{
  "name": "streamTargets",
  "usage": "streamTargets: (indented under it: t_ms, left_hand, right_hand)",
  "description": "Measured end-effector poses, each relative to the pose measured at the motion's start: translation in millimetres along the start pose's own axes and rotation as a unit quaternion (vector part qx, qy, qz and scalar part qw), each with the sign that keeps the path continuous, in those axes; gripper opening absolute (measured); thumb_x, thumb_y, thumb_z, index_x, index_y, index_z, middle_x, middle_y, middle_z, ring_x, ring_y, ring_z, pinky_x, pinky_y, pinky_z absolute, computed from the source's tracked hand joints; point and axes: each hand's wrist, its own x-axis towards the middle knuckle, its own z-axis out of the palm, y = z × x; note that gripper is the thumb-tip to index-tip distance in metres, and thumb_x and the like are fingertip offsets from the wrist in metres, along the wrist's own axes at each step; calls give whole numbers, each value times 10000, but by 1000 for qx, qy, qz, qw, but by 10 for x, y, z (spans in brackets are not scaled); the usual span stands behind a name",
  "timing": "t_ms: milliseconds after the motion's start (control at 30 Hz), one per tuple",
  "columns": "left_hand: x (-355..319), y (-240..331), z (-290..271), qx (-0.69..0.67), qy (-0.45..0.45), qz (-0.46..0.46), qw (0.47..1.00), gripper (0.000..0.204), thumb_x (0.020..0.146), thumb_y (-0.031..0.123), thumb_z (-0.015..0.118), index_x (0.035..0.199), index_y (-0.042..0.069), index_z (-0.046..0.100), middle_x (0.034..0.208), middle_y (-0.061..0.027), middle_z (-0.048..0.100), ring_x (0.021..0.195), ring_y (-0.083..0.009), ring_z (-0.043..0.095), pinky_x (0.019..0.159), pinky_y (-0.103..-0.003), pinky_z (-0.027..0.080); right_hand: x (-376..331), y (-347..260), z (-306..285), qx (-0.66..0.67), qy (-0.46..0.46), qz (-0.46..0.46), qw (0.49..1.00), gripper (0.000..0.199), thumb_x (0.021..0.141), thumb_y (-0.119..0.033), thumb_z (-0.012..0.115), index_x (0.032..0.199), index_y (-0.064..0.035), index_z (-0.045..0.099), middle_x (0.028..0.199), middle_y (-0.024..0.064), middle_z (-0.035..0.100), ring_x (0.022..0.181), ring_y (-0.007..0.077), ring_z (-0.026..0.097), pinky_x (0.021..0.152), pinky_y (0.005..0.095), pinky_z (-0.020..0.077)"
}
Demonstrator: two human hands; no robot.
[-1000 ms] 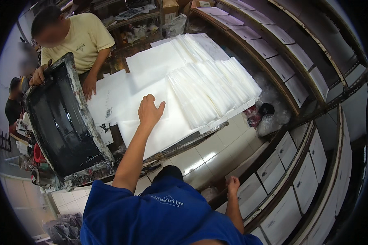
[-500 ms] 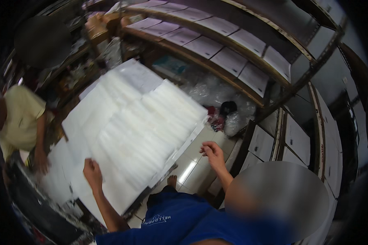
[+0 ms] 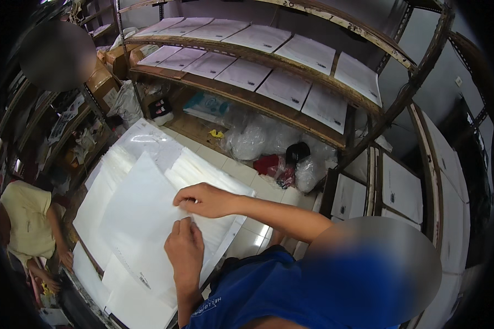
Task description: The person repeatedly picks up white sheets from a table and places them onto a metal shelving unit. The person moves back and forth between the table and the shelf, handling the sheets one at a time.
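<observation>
A large white sheet with small dark print near its lower edge lies slanted across the stacks on the table. At its right edge, my right hand has its fingers pressed together on the sheet. Just below, my left hand is closed at the same edge, its fingertips partly hidden. Under and beside the sheet are layered stacks of thin white sheets, their edges ruffled. The table's glossy pale top shows at the far corner.
Wooden racks with rows of white printed sheets stand at the back and right. Beneath them lie clear plastic bundles and a dark cap. At the left, a person in a yellow shirt has hands by the table's edge.
My hands have come together over the table, the right moving left from above the floor. A printed sheet now lies across the stacks between them. The view has shifted.
</observation>
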Motion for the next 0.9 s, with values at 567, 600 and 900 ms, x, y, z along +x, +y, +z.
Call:
streamTargets:
  t_ms: [567, 600, 900]
  left_hand:
    - [1469, 2019, 1908, -221, 57, -16, 973, 161, 801, -8, 647, 961, -7, 632, 721, -80, 570, 584, -159, 554, 537, -281, 449]
    - [1538, 2068, 2001, -210, 38, -27, 977, 155, 803, -6, 649, 957, -9, 632, 720, -83, 570, 583, -162, 559, 537, -282, 451]
    - [2251, 2186, 3105, -135, -119, -42, 983, 236, 817, 97, 669, 1031, 12, 618, 770, -123, 597, 623, -237, 601, 578, -342, 487]
  right_hand:
    - [-2461, 1283, -5988, -313, 306, 148, 887, 156, 740, -55, 546, 853, -38, 651, 839, 81, 661, 808, 195, 607, 737, 327, 485]
    - [-2604, 1318, -6346, -356, 319, 179, 860, 151, 740, -61, 549, 848, -41, 653, 832, 84, 660, 798, 201, 608, 731, 330, 485]
    - [-3522, 2715, -8517, -563, 326, 381, 657, 92, 749, -72, 572, 776, -75, 660, 754, 84, 656, 743, 219, 630, 671, 343, 491]
